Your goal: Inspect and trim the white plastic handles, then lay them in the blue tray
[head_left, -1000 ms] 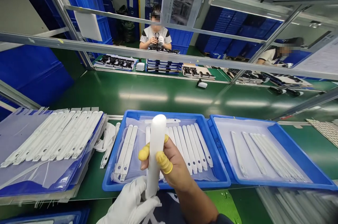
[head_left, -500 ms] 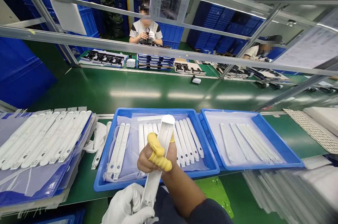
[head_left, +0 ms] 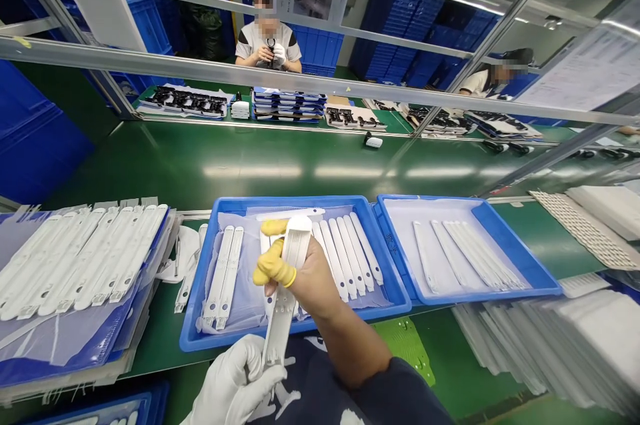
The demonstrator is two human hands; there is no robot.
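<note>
A long white plastic strip-shaped part (head_left: pixel 280 318) with a rounded top end is held up and tilted in front of me, its ribbed hollow side facing me. My left hand (head_left: pixel 240 375), in a white glove, pinches its lower end. Higher up, my right hand (head_left: pixel 295 271), with yellow finger cots, is closed around the part near its rounded end. Behind my hands, the middle blue tray (head_left: pixel 187 331) holds several similar white strips (head_left: pixel 345 248) on a thin liner. My right hand hides some of those strips.
A second blue tray (head_left: pixel 547 288) with several white strips stands at the right. Stacked sheets bearing white strips (head_left: pixel 83 258) lie at the left. A green mat (head_left: pixel 405 345) sits below the trays. Across the bench, a metal rail (head_left: pixel 320 88) runs before a seated person (head_left: pixel 269 45).
My right hand has shifted slightly left on the white part, and its yellow-covered fingers have changed position. My left hand still grips the lower end. The whole view has shifted slightly.
</note>
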